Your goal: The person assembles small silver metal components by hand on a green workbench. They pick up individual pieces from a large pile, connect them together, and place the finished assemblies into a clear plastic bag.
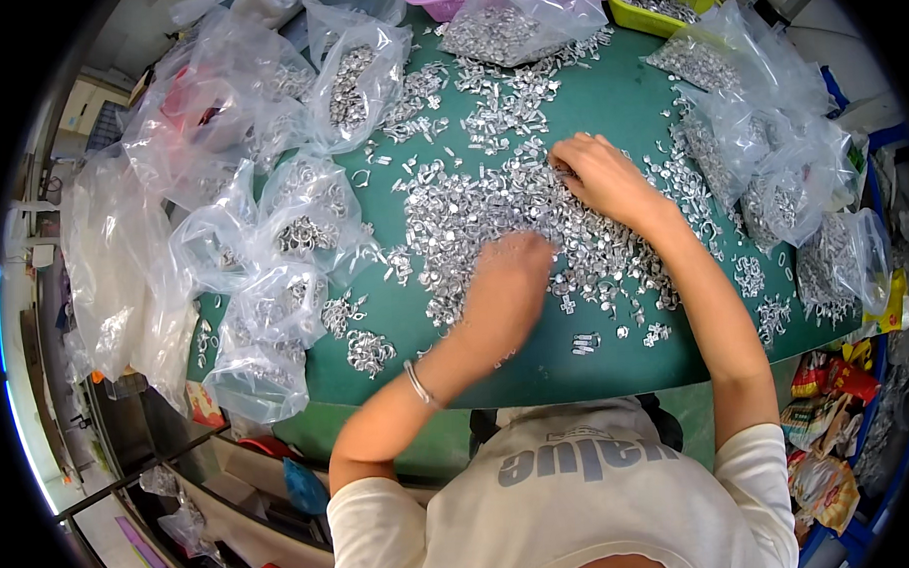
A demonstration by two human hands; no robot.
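A wide heap of small silvery metal pieces (452, 219), some shaped like rings and charms, spreads over the green tabletop (447, 369). Over the near middle of the heap is my left hand (514, 277), with a bangle on its wrist. Motion smears its fingers, so whether it holds anything cannot be seen. At the heap's far right side, my right hand (606, 184) rests with its fingers curled down among the pieces. Its fingertips are partly hidden, and I cannot make out what is in them. A few elongated pieces (585, 344) lie apart near the front edge.
Clear plastic bags of metal pieces crowd the left (266, 331) and right (777, 203) sides. At the back stand a purple basket (435, 2) and a yellow-green basket (640, 15). Small sorted piles (370, 353) lie near the left bags. Colourful packets (822, 481) fill a shelf at right.
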